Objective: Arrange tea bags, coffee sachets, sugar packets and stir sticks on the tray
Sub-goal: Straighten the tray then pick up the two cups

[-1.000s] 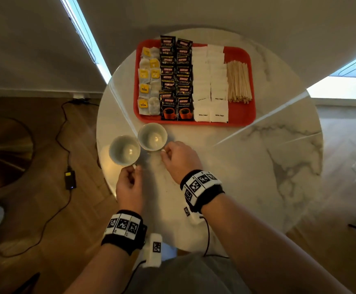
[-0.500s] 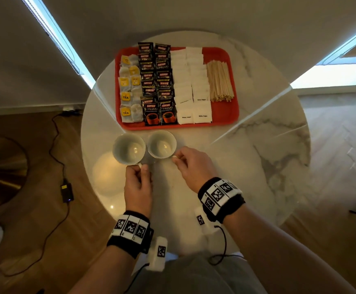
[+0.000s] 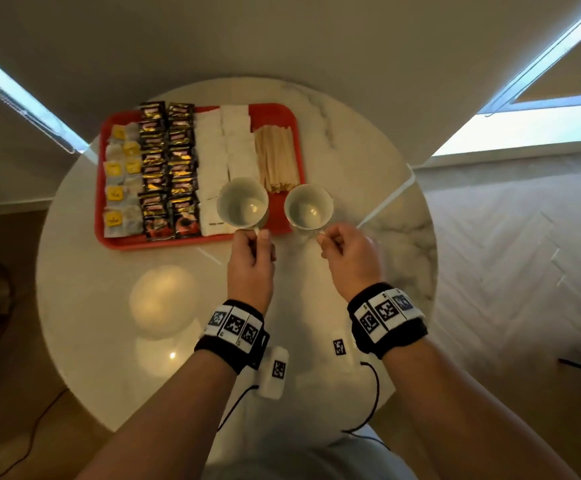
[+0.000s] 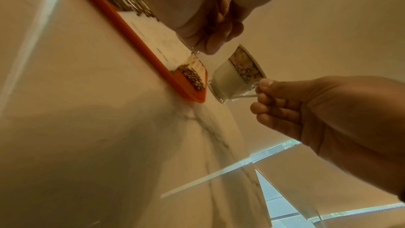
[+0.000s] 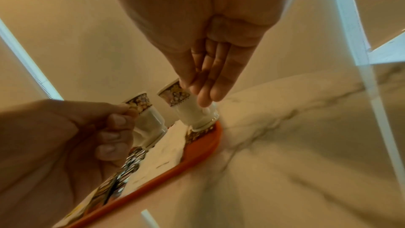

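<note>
White cups (image 3: pixel 242 206) — two (both held).

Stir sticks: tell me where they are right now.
In the head view the stir sticks lie bundled at the right end of the red tray, beside the sugar packets, just beyond the two held cups.

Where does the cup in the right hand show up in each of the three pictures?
Head: right cup right of centre, beside the red tray's near right corner, its handle pinched by the right hand.
Left wrist: centre right, tilted, past the tray corner.
Right wrist: centre, under the fingertips; the other cup sits left of it.
Shared landmark: that tray corner.
</note>
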